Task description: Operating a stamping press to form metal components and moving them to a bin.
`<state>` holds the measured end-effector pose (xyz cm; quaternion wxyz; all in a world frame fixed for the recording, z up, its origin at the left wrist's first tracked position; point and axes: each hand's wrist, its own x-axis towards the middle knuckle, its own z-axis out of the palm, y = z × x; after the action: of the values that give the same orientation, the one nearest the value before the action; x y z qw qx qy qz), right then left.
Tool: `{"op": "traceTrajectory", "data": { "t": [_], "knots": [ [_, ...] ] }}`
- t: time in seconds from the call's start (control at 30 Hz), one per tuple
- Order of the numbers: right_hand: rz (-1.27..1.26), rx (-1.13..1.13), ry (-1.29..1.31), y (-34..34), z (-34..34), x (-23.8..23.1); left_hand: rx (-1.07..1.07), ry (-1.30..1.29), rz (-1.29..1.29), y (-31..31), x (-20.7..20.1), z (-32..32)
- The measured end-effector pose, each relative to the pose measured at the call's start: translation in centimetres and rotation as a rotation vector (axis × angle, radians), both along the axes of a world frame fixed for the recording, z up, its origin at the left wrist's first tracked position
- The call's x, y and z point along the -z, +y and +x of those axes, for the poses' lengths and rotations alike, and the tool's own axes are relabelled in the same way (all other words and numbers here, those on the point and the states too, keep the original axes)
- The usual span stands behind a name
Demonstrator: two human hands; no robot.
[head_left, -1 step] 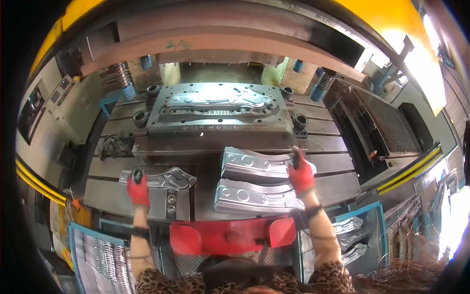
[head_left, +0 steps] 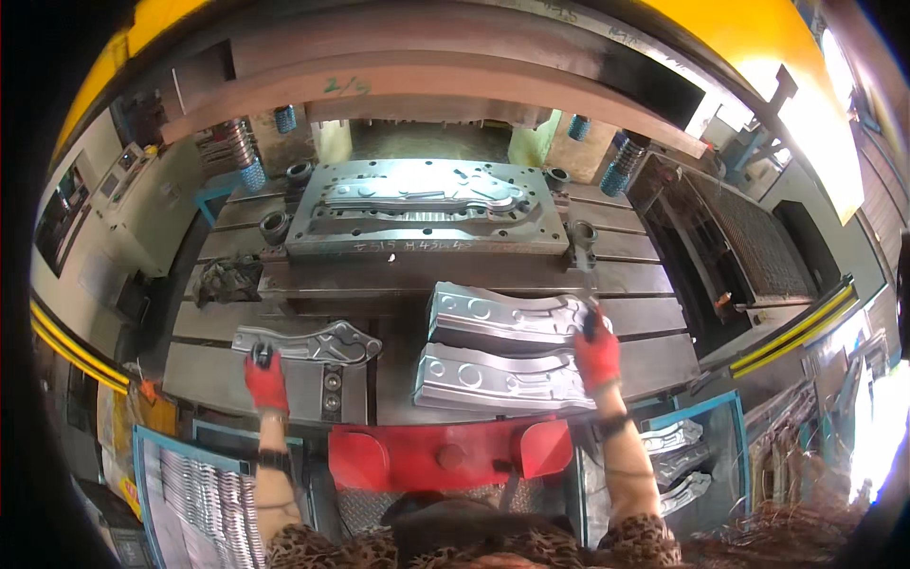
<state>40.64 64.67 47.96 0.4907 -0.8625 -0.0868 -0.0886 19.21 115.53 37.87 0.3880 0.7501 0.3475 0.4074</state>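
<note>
My left hand (head_left: 265, 381), in a red glove, is at the left end of a single stamped metal part (head_left: 318, 346) at front left. Its fingers are closed round something small and dark that I cannot make out. My right hand (head_left: 598, 358), also red-gloved, is by the right ends of two stacks of similar parts, the farther stack (head_left: 493, 313) and the nearer stack (head_left: 488, 376). A dark object, too small to name, shows at its closed fingers. Whether either hand touches the metal is unclear.
Behind the parts a die block (head_left: 427, 242) with a shaped metal piece sits on the slotted press bed (head_left: 626, 318), beneath the press's upper part (head_left: 427, 90). A dark rag (head_left: 227, 282) lies at left. Blue-framed bins (head_left: 194, 446) flank a red panel (head_left: 450, 457).
My left hand has drawn back slightly toward me, uncovering more of the single part's left end. My right hand has shifted right and a little nearer. The metal parts stay put.
</note>
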Motion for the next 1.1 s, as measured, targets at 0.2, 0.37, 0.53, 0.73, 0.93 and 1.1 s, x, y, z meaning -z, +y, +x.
{"op": "traceTrajectory", "data": {
  "t": [0.2, 0.37, 0.53, 0.73, 0.93, 1.1],
  "knots": [
    [0.134, 0.459, 0.068, -17.1, -11.4, 13.3, -0.039, 0.582, -0.316, -3.6, 12.8, -14.6],
    [0.132, 0.338, 0.624, -18.5, -17.8, 22.2, 0.267, 0.358, -0.874, -9.3, 18.1, -16.7],
    [0.186, 0.174, 0.858, -12.8, -16.7, 19.2, 0.626, 0.721, 0.047, -9.6, 19.4, -16.1],
    [-0.205, 0.051, 0.86, -13.0, -15.1, 23.0, 0.694, 1.356, 0.78, -8.9, 20.7, -15.9],
    [-0.448, -0.078, 0.647, -14.6, -13.9, 29.9, 0.692, 1.543, 0.618, -9.8, 18.8, -15.6],
    [-0.279, 0.065, 0.623, -14.2, -14.3, 28.3, 0.711, 1.576, 0.814, -10.6, 17.6, -15.5]
  ]
}}
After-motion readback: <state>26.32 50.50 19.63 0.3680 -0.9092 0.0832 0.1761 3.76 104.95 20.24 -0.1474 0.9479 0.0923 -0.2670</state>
